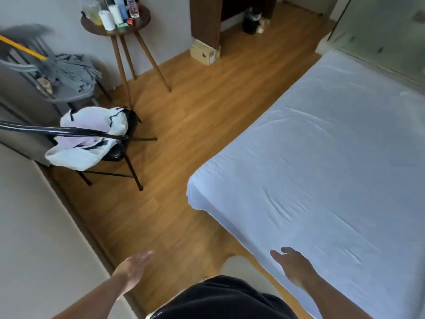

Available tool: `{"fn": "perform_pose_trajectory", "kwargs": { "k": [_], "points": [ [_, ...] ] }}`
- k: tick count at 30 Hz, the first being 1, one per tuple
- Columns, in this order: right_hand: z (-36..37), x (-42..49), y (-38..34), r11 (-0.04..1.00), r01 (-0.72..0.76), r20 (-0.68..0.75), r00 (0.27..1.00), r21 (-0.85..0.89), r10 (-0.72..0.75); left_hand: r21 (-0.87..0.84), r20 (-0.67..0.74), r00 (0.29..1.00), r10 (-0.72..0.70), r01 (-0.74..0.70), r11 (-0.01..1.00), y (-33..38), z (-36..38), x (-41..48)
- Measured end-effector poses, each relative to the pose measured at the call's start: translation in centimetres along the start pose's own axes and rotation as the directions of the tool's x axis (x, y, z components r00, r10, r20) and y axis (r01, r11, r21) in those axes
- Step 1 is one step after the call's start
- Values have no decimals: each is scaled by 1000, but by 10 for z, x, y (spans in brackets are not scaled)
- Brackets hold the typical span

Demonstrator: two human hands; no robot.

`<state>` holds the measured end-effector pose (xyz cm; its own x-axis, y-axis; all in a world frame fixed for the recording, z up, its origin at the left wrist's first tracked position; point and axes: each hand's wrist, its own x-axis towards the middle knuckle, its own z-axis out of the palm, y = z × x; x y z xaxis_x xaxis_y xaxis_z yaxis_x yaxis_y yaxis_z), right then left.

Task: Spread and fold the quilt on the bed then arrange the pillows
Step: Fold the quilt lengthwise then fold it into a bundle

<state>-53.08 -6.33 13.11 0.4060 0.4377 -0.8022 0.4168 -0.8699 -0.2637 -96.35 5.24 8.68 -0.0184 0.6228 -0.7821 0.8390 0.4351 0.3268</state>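
Both hands empty, fingers straight, loosely spread, gripping nothing. Left hand [134, 270] over wood floor [184, 125], palm turned inward. Right hand [292, 265] palm down at near edge of bed [322, 169]; contact with sheet [299, 203] cannot be told. Bed fills right side, pale sheet lying flat with light wrinkles. Black chair [132, 171] stands across floor, left of bed, with white cloth bundle [87, 139] heaped on seat. Round wooden table [122, 65] behind chair, bottles [108, 19] on top.

bed [202, 196]: white creased sheet [322, 157] | wooden floor [195, 111]: black chair [134, 173], round side table [142, 19], black bin [250, 23]
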Motion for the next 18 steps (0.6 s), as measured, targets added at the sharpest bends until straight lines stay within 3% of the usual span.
{"fn": "perform_pose_trajectory", "kwargs": {
  "k": [3, 10, 18],
  "points": [
    [4, 23, -67, 992, 51, 66, 997, -119, -44, -112, -21, 998, -59, 56, 992, -12, -30, 18],
    [17, 97, -223, 979, 149, 135, 982, -139, -130, -316, -28, 978, -207, 188, 930, -7, -109, 68],
    [-17, 151, -421, 940, 271, 172, 956, -206, -237, -411, -87, 974, -209, 156, 898, 73, -254, 144]
  ]
}}
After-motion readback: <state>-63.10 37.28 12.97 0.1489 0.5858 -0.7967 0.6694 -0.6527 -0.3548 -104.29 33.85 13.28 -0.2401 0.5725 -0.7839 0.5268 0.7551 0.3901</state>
